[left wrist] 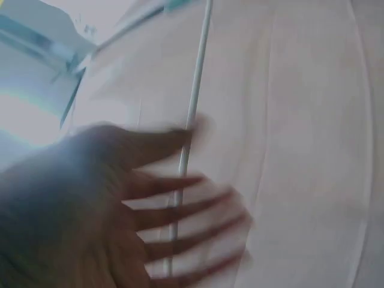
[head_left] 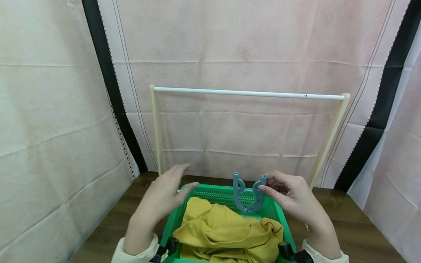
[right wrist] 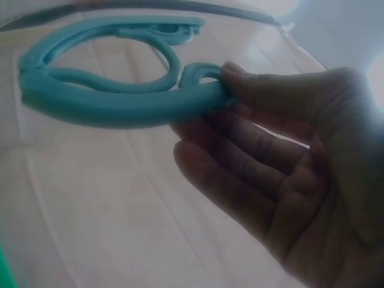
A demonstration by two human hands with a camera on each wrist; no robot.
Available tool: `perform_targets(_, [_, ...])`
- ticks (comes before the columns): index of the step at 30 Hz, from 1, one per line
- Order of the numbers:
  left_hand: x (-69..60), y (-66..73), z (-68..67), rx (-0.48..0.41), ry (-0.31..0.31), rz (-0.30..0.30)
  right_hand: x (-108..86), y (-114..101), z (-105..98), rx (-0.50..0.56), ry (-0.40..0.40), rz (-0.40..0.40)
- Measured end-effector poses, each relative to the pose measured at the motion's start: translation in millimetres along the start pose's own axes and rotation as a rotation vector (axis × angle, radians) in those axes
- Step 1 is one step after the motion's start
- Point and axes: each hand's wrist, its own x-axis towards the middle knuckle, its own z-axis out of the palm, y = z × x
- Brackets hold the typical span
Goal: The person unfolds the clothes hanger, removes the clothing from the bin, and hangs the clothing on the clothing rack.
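Observation:
At the thumb and fingertips of my right hand point(head_left: 292, 191) is one arm of a blue plastic clothes clip point(head_left: 251, 209). The clip is U-shaped, its two arms spread at the top and curved pieces inside. In the right wrist view the clip point(right wrist: 120, 107) lies sideways, gripped near one tip. My left hand point(head_left: 166, 193) is above the basket's left rim, holding nothing, thumb apart from the fingers. In the left wrist view that hand point(left wrist: 114, 198) is blurred, fingers spread. Below the hands, a crumpled yellow cloth point(head_left: 227, 230) fills much of a green basket point(head_left: 213, 188).
Behind the basket stands a rack with a white horizontal bar point(head_left: 246, 93) on two pale posts point(head_left: 157, 128). The wooden table point(head_left: 342, 215) extends on both sides of the basket. Pale fabric walls point(head_left: 236, 44) with black edging surround the table.

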Motion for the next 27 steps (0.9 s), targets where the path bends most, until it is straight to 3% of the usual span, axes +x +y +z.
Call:
perform_targets(2, [4.7,14.3,7.5,-0.157,0.049,0.150,1.3,-2.0,1.7,0.020,-0.023,-0.009])
perform_targets(4, [8.4,25.7,14.9,-0.305,0.051,0.279,2.2,-3.7,3.4,0.038,-0.047,-0.014])
perform_targets(6, [10.5,33.5,21.5,-0.412,0.034,0.365,2.5,-4.9,5.3,0.037,-0.068,-0.015])
perform_targets(8, [10.5,38.0,26.5,-0.452,0.021,0.400,2.3,-6.2,7.2,0.033,-0.087,-0.017])
perform_targets(17, [7.7,42.6,31.7,-0.457,0.044,0.406,3.1,-8.6,12.9,0.042,-0.135,-0.056])
perform_targets(27, [4.2,52.9,32.8,-0.518,0.088,0.279,3.2,-13.7,14.8,-0.034,-0.132,-0.053])
